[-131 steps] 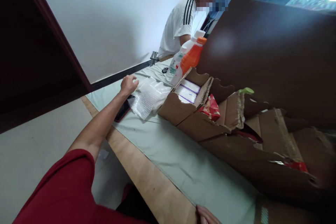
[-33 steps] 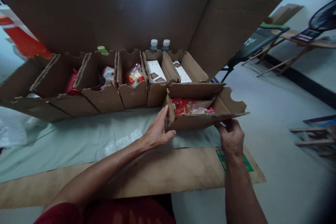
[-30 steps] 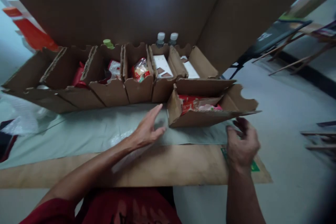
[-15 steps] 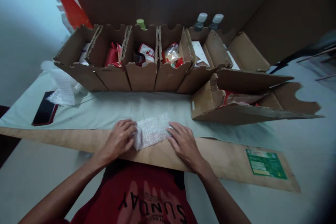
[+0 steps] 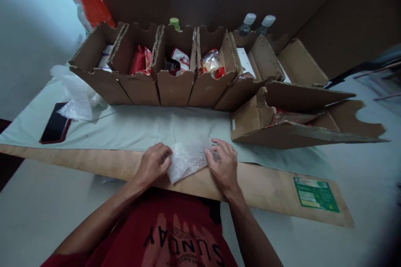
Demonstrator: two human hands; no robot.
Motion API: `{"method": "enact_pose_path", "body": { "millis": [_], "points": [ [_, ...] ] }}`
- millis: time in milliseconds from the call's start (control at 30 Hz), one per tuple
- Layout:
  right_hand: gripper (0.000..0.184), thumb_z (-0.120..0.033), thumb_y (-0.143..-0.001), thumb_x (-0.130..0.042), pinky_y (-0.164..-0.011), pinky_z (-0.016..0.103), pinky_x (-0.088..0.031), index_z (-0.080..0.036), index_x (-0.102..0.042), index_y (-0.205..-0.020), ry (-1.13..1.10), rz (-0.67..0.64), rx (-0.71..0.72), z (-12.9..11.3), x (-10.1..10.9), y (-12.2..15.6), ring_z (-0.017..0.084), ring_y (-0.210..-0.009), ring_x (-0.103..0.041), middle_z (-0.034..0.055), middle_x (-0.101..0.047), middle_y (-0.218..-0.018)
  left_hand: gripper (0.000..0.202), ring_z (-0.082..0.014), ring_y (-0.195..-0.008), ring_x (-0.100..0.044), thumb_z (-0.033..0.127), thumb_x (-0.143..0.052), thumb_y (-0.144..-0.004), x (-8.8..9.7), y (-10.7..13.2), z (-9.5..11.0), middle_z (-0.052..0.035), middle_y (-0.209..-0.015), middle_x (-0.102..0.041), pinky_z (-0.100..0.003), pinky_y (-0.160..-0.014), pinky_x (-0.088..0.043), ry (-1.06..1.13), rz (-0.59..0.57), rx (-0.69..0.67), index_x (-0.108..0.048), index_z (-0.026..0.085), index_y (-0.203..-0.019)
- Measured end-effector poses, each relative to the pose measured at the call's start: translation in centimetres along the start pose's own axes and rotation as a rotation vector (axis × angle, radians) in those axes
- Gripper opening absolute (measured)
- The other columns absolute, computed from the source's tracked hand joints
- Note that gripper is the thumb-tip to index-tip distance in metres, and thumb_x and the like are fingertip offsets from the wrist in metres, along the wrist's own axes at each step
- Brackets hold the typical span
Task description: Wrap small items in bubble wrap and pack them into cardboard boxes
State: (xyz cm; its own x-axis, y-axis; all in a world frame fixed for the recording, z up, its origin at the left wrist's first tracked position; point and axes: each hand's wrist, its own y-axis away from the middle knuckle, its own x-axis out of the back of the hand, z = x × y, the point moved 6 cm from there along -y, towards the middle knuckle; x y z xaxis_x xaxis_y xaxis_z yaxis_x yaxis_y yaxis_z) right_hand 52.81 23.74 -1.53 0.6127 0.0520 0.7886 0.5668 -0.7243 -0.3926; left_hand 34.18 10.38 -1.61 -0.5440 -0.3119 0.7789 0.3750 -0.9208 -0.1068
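Between your two hands lies a crumpled piece of clear bubble wrap (image 5: pixel 188 158), just right of your left hand (image 5: pixel 152 164) and just left of your right hand (image 5: pixel 224 167). It runs roughly from hand to hand, slanting away from you toward the right; neither hand is clearly nearer. Your left thumb and fingers close on its left edge. Your right hand is half open, thumb and fingertips at the opposite edge; you cannot tell whether they grip. Beyond both hands stands a row of cardboard boxes (image 5: pixel 175 87); beyond your right hand, to the right, another box (image 5: pixel 282 135) sits crosswise. The left edge of the wrap is hidden by your fingers, its far edge fades into the pale cloth (image 5: pixel 140 129), and its layers are hard to count.
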Motion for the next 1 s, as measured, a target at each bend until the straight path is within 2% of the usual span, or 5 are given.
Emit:
{"method": "enact_pose_path", "body": {
  "millis": [367,467,633,867,1000],
  "points": [
    [0.031,-0.042,-0.098,-0.059,-0.087,0.044,-0.047,-0.017,-0.067,-0.114,0.169,0.197,-0.130,4.7,2.6,1.8,0.030,-0.105,-0.067,0.0150,-0.075,-0.119,0.020,-0.0272,-0.104,-0.065,0.011,-0.055,-0.083,5.3,-6.3,-3.3,-0.0096,-0.109,-0.069,-0.046,-0.093,-0.054,-0.139,0.215,-0.084,-0.069,0.020,-0.094],
    [0.025,-0.032,-0.098,-0.062,-0.092,0.043,-0.048,-0.018,-0.067,-0.118,0.109,0.205,-0.049,3.8,4.2,1.8,0.028,-0.106,-0.067,0.0135,-0.073,-0.121,0.024,-0.0288,-0.118,-0.062,0.008,-0.057,-0.088,5.6,-4.1,1.6,-0.0112,-0.120,-0.067,-0.049,-0.101,-0.052,-0.122,0.358,-0.246,-0.067,0.020,-0.106],
    [0.022,-0.019,-0.100,-0.054,-0.099,0.043,-0.050,-0.019,-0.068,-0.117,0.033,-0.054,0.163,0.6,1.4,-1.3,0.027,-0.118,-0.064,0.0136,-0.069,-0.130,0.027,-0.0286,-0.107,-0.066,0.003,-0.053,-0.091,-1.2,-3.3,9.6,-0.0121,-0.109,-0.072,-0.046,-0.092,-0.056,-0.238,-0.146,-0.692,-0.067,0.017,-0.109],
    [0.033,-0.023,-0.099,-0.055,-0.105,0.048,-0.046,-0.017,-0.064,-0.131,0.122,-0.317,0.250,3.2,-1.4,0.4,0.032,-0.137,-0.053,0.0143,-0.063,-0.144,0.025,-0.0292,-0.101,-0.066,0.010,-0.052,-0.096,-0.9,-3.6,0.5,-0.0151,-0.118,-0.070,-0.043,-0.080,-0.057,-0.491,-0.270,-0.347,-0.065,0.015,-0.116],
    [0.024,-0.022,-0.101,-0.052,-0.102,0.047,-0.047,-0.016,-0.069,-0.117,0.177,-0.155,0.159,3.6,1.6,0.4,0.031,-0.130,-0.059,0.0139,-0.072,-0.130,0.033,-0.0316,-0.124,-0.059,0.009,-0.054,-0.096,1.2,-2.8,1.8,-0.0163,-0.133,-0.063,-0.049,-0.098,-0.055,-0.382,-0.057,-0.401,-0.059,0.019,-0.127]
  ]
}}
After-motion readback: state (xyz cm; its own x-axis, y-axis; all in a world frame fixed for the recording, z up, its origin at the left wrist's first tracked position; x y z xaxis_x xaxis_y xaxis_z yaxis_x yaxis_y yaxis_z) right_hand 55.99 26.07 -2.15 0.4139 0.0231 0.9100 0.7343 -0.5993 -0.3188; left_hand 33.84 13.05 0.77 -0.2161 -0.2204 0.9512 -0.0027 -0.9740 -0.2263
